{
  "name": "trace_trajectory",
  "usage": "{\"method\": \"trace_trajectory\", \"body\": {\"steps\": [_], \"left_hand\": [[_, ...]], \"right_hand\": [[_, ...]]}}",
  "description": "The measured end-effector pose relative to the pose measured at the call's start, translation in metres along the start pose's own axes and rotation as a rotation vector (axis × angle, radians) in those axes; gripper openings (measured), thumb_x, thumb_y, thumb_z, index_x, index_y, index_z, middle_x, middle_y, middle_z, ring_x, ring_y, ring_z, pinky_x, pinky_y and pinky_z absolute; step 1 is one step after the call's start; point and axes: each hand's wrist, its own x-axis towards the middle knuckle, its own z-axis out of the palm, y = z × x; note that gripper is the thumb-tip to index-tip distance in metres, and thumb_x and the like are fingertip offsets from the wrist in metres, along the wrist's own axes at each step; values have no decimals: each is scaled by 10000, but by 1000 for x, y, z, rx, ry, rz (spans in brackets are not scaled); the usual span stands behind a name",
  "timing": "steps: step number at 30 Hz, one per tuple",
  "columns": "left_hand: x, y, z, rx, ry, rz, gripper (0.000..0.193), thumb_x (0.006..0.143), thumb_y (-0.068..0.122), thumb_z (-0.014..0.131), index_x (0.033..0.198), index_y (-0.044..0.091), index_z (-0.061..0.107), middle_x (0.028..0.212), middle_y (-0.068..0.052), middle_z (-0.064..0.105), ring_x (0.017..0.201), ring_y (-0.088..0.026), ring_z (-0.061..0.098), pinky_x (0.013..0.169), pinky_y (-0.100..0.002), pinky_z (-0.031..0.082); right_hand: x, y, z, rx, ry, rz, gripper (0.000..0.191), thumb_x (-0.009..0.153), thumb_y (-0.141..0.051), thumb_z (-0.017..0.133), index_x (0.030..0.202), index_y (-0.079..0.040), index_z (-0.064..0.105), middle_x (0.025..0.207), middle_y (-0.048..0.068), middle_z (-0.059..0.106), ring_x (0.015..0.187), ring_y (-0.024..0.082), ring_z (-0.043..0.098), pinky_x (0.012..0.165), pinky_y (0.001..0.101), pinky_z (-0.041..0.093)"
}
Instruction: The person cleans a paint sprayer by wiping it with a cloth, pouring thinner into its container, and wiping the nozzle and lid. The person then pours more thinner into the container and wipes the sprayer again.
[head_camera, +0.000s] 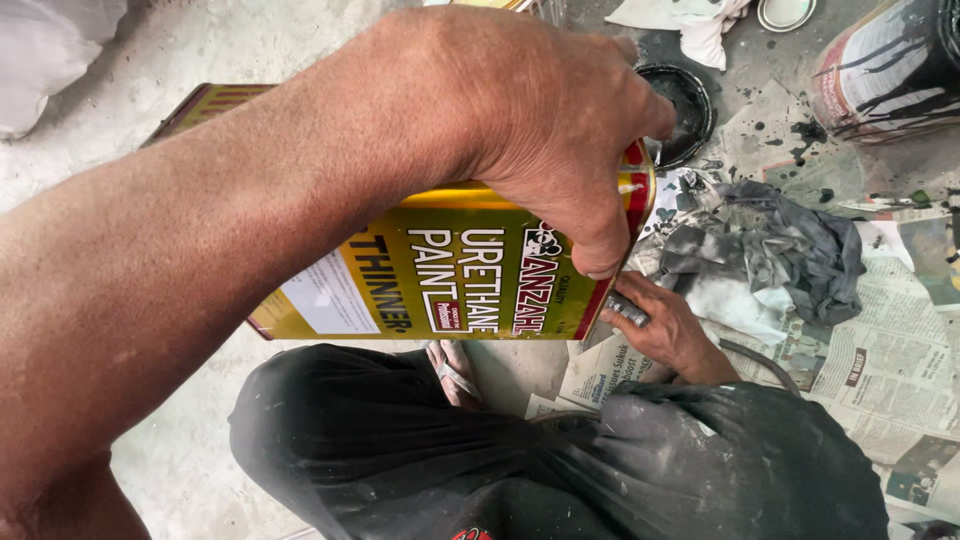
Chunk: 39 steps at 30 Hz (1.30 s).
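My left hand (560, 130) was clamped over the top end of the big yellow tin can (450, 270), fingers curled down its right edge, while the can lay tilted on its side above my knees. My right hand (665, 325) sat just below, at five o'clock from the can, closed on a small grey metal piece (628, 311). The can looked stiff but thin-walled, likely to dent if squeezed on its flat faces, and smooth enough to slip, so I judged the seamed rim and corners the safest hold. I could not tell how full or heavy it was. A grey rag (790, 250) lay at three o'clock on newspaper (890, 370) spread over the floor.
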Motion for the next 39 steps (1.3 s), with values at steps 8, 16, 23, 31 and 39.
{"method": "trace_trajectory", "body": {"steps": [8,16,23,31,39], "left_hand": [[-1,-9,7,-59,4,-28,884,576,481,862,1397,261,619,1232,-92,667,1024,-317,723,803,-477,602],[-1,-8,-1,-88,-179,-105,763,650,451,839,1349,205,658,1229,-85,709,1036,-304,729,858,-446,582],[12,1,-3,-40,-257,-179,738,682,437,832,1374,261,642,1209,-72,711,1032,-280,740,879,-440,576],[32,3,3,15,-174,-103,936,583,472,899,1451,305,590,1298,-111,605,1152,-313,663,931,-458,553],[43,6,3,95,-257,-193,951,641,487,889,1503,310,530,1378,-121,533,1257,-326,602,992,-484,526]], "right_hand": [[10,-7,2,-91,-164,121,526,909,-415,686,1315,-87,619,1316,132,647,1167,321,655,979,431,518],[16,-16,8,-199,-213,98,578,938,-482,604,1448,-221,525,1343,108,633,1172,311,653,1000,404,536],[20,-13,13,-231,-242,124,650,935,-507,604,1529,-302,440,1421,127,565,1187,341,628,968,427,537],[21,-5,17,-166,-264,136,646,943,-513,576,1533,-299,424,1414,92,575,1165,324,642,967,431,540],[25,0,27,-207,-302,209,651,937,-560,581,1527,-342,415,1488,85,516,1195,321,637,966,439,537]]}}
